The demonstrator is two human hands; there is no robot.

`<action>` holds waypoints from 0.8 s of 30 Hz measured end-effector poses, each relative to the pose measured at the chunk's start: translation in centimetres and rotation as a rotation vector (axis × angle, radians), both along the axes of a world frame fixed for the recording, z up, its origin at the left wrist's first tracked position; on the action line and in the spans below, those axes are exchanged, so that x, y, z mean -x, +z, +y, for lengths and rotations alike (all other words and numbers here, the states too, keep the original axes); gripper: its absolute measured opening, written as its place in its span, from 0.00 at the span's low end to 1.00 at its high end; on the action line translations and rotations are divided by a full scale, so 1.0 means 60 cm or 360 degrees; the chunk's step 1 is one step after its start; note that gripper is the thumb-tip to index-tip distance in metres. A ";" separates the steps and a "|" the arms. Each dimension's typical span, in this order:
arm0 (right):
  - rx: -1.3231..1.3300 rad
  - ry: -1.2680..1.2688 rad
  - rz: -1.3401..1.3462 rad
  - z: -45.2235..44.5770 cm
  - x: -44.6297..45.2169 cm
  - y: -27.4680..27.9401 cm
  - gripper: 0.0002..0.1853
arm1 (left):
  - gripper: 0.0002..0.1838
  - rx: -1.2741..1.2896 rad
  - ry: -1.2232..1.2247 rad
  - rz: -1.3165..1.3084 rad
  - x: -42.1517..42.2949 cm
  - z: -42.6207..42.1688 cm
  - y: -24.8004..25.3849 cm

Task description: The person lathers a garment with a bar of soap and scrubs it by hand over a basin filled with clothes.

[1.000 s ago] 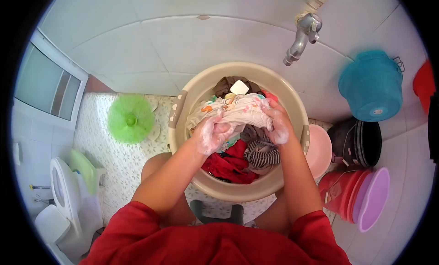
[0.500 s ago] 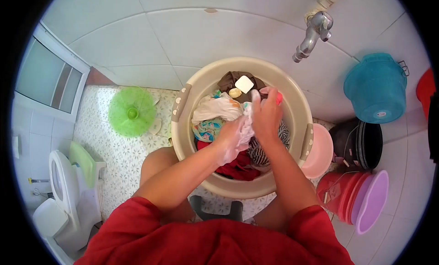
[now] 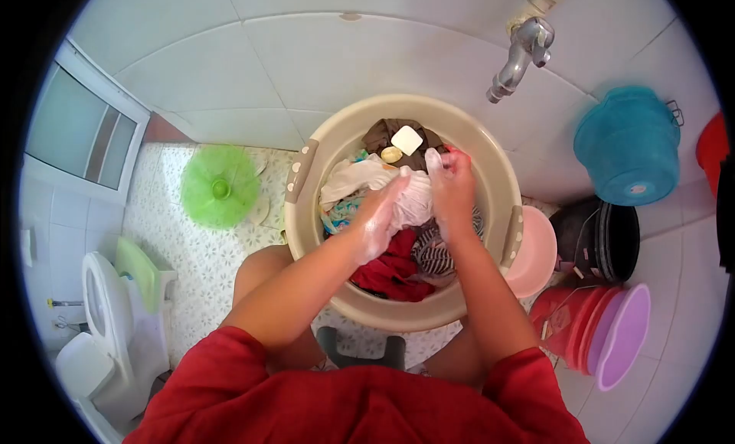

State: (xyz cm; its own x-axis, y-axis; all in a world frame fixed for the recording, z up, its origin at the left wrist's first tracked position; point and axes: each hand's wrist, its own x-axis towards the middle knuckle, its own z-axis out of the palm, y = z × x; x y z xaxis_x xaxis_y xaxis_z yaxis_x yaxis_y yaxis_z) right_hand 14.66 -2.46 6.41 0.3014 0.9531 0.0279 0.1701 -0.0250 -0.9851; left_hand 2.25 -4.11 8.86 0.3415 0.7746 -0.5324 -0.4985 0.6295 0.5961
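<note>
Tiled washroom, patterned floor; tap at one o'clock. One beige basin, laundered contents: white cloth mid-basin, between the hands; red garment, six o'clock; white block, twelve. Left hand: soapy, grip grasping white cloth. Right hand: curled, cloth's two o'clock side; grip's closure cannot be told.

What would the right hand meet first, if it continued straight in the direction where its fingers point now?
The right hand would probably meet the tub's far inner wall, perhaps brushing the brown cloth first; depth is unclear, so it might pass above both.
</note>
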 end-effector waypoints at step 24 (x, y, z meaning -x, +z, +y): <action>-0.0435 0.0431 -0.0878 -0.078 0.108 0.051 0.10 | 0.12 0.0109 -0.0175 -0.0705 0.020 0.041 -0.105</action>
State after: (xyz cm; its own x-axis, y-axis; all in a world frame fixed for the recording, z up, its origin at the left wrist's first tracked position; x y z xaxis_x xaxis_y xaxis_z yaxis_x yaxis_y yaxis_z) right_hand 8.21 -7.15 9.45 -0.0748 0.9298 0.3603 0.6155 0.3273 -0.7169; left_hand 1.05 -1.65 2.55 0.6258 0.6892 -0.3652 -0.6241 0.7233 0.2955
